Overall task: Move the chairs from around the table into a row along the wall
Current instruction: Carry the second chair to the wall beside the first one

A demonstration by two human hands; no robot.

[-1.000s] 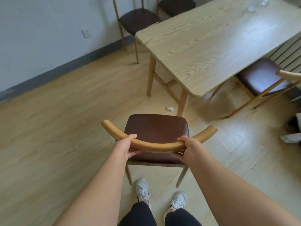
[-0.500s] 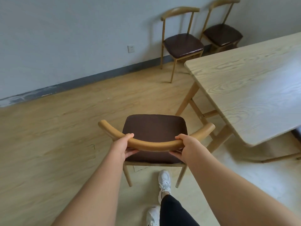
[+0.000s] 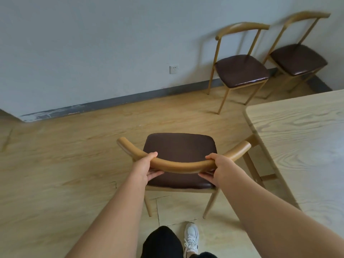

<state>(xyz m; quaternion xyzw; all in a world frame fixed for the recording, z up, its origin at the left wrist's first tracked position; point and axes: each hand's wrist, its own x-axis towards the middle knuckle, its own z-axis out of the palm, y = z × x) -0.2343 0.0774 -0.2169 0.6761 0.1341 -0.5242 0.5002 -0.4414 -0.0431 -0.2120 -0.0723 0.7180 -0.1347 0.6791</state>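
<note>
1. Three chairs are visible, all with wooden frames and dark brown seats.
2. The first chair (image 3: pixel 179 159) is in the middle of the floor (image 3: pixel 55 164), just beside the corner of the table (image 3: pixel 305 146) and well apart from the wall (image 3: pixel 93 43). Its curved backrest is toward the person.
3. The left hand (image 3: pixel 147 167) grips the backrest on its left part, with the thumb on top and the fingers curled under.
4. The right hand (image 3: pixel 220 168) grips the backrest on its right part in the same way.
5. I cannot tell if the legs of this chair touch the floor.
6. The second chair (image 3: pixel 241 70) and the third chair (image 3: pixel 297 59) stand side by side, with their backs against the wall.
7. There is one table, of pale wood, at the right.
8. One white socket (image 3: pixel 173 69) is on the wall, left of the two chairs.
9. One white shoe (image 3: pixel 191 237) shows clearly at the bottom.
</note>
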